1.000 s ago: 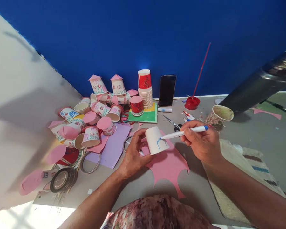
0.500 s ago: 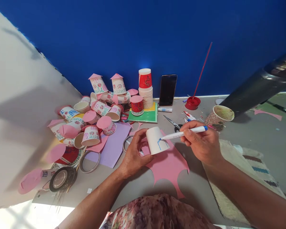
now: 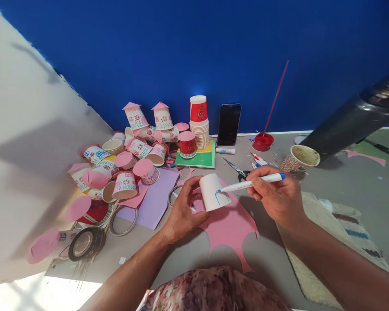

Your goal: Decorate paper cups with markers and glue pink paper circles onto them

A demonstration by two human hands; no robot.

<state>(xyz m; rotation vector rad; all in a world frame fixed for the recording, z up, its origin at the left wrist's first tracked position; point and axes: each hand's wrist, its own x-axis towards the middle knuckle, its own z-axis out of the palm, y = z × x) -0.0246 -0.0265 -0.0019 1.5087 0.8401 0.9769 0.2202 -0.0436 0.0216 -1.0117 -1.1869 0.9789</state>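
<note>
A white paper cup is tilted above a pink paper sheet with round cut-outs. My left hand grips the cup from its left side, thumb below and fingers around the base. In my right hand is a white marker with a blue end, pinched between thumb and fingers. Its tip touches the cup's side, where a blue arched outline shows. Just beyond my right hand lie black-handled scissors and several loose markers.
Many decorated cups with pink paper tops crowd the left, near tape rolls and purple paper. A cup stack and a phone stand by the blue wall. At right are a patterned cup, dark flask and cloth.
The marker tip has moved slightly along the cup's side, and the blue line there is a little longer and thicker. The whole view has shifted slightly; both hands keep their hold.
</note>
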